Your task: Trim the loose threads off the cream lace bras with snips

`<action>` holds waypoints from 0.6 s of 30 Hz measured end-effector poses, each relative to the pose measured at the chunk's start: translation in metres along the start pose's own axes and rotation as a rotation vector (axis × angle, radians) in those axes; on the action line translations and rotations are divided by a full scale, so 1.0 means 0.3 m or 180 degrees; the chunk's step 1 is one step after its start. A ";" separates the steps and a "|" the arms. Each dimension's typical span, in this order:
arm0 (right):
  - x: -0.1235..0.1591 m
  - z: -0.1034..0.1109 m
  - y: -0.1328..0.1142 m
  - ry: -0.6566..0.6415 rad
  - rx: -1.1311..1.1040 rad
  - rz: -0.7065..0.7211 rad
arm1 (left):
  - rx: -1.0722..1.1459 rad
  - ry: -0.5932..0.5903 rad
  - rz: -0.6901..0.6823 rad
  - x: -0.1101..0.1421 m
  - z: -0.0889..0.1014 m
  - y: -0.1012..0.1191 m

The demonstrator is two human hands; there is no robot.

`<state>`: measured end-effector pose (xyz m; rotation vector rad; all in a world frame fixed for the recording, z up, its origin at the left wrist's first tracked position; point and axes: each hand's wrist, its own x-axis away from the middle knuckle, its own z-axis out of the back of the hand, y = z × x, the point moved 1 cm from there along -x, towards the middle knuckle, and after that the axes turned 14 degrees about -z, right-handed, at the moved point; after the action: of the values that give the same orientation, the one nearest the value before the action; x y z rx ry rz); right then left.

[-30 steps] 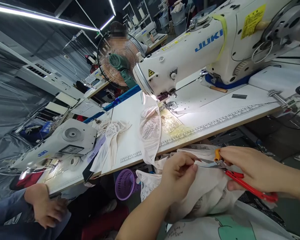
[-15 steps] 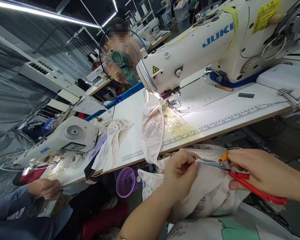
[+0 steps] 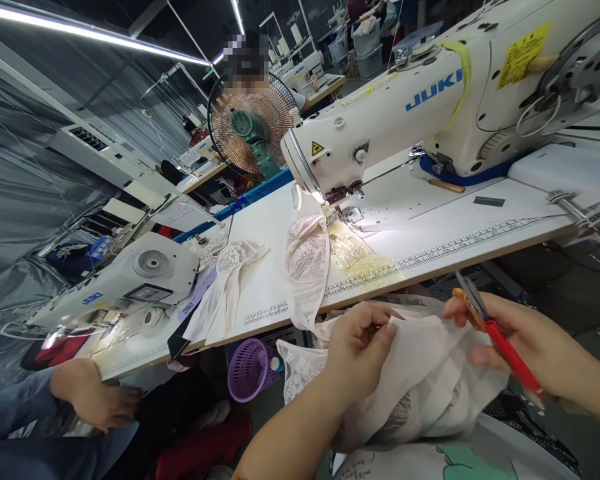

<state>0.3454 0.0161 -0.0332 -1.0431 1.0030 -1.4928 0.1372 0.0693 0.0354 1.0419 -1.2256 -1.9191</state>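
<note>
My left hand [image 3: 363,350] pinches the edge of a cream lace-trimmed bra [image 3: 425,360], whose sheer fabric lies bunched over my lap. Scissors [image 3: 503,343] with red and orange handles sit in my right hand [image 3: 525,333]; their blades point up and away, apart from the cloth. Part of the same pale lace work, a cup [image 3: 307,257], hangs over the table edge below the needle area of the sewing machine [image 3: 380,113]. Some of the bra is hidden beneath my left hand and in the folds.
A printed ruler runs along the front edge of the white table [image 3: 430,247]. Another lace piece [image 3: 235,260] lies to the left, near a second sewing machine [image 3: 150,267]. A purple basket [image 3: 250,370] stands below. A co-worker's hand [image 3: 97,397] is at lower left; a fan [image 3: 250,127] stands behind.
The scissors have come away from the fabric edge at my left fingers and swung upright in my right hand. My left hand keeps its pinch. The co-worker's hand has moved slightly right and down.
</note>
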 end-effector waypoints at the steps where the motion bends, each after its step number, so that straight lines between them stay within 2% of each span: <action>1: 0.002 -0.006 -0.003 -0.0096 -0.0176 -0.0032 | -0.0009 0.0000 0.0009 0.000 0.001 0.002; 3: 0.006 -0.023 -0.016 -0.0205 -0.0250 -0.0061 | -0.0016 -0.0007 0.0026 0.001 0.004 0.008; 5: 0.010 -0.039 -0.033 -0.0141 -0.0150 0.0014 | -0.0013 -0.0009 0.0032 0.005 0.005 0.016; 9: 0.008 -0.050 -0.063 -0.0055 0.0183 0.0398 | -0.0005 0.0018 0.0042 0.017 0.004 0.023; 13: 0.001 -0.047 -0.092 -0.0354 0.0497 0.0589 | -0.0129 0.0142 -0.0096 0.011 0.008 0.003; 16: 0.000 -0.040 -0.135 -0.0446 0.0663 0.0827 | -0.0508 0.0101 -0.0393 0.037 0.020 -0.014; 18: 0.007 -0.034 -0.184 -0.0364 0.0643 0.0890 | -0.1141 0.0024 -0.0879 0.084 0.029 -0.022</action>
<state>0.3206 0.0226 0.0168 -0.7989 0.8588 -1.2615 0.1167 0.0546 0.0243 1.0622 -0.7203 -2.2368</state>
